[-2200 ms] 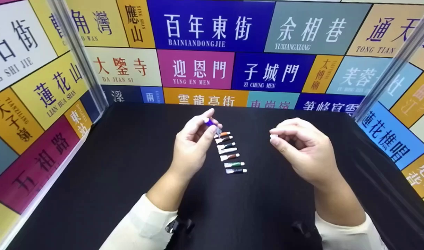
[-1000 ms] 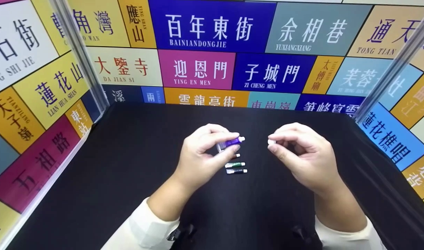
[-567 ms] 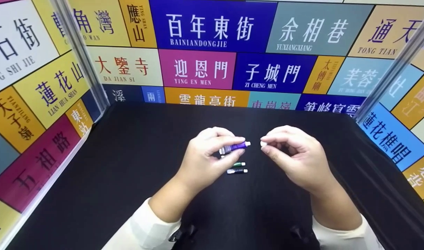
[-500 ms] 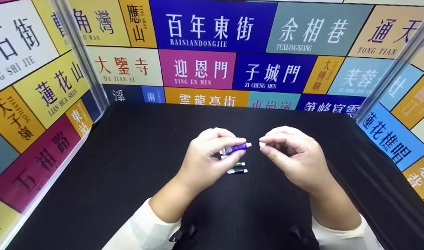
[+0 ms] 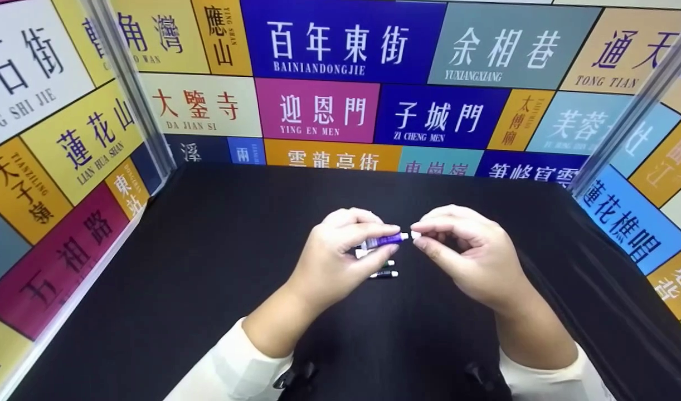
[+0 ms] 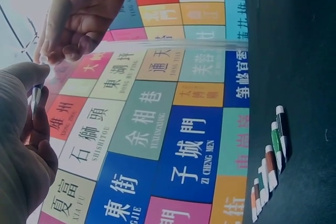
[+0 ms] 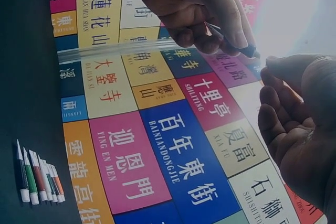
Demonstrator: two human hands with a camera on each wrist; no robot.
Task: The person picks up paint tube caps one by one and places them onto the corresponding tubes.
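Note:
My left hand (image 5: 335, 262) pinches a small purple paint tube (image 5: 386, 240) between thumb and fingers. The tube's bare white nozzle faces right, toward my right hand (image 5: 477, 256). That hand holds a small white cap (image 5: 416, 234) at its fingertips, close to the nozzle. In the right wrist view, the held tube (image 7: 245, 51) points at the right fingertips. Below the hands, other paint tubes lie on the black cloth, including a green tube (image 6: 276, 140) and a black tube (image 5: 388, 274). From the head view, the left hand hides most of them.
A black cloth (image 5: 207, 234) covers the table. Panels printed with large characters (image 5: 318, 111) stand at the back and both sides. Clear upright strips (image 5: 134, 83) mark the corners. In the left wrist view, the loose tubes form a row with a brown tube (image 6: 271, 166) among them.
My left hand has turned the purple tube from upward-tilted to nearly level and carried it right and down. My right hand has brought the cap leftward, narrowing the gap to the nozzle.

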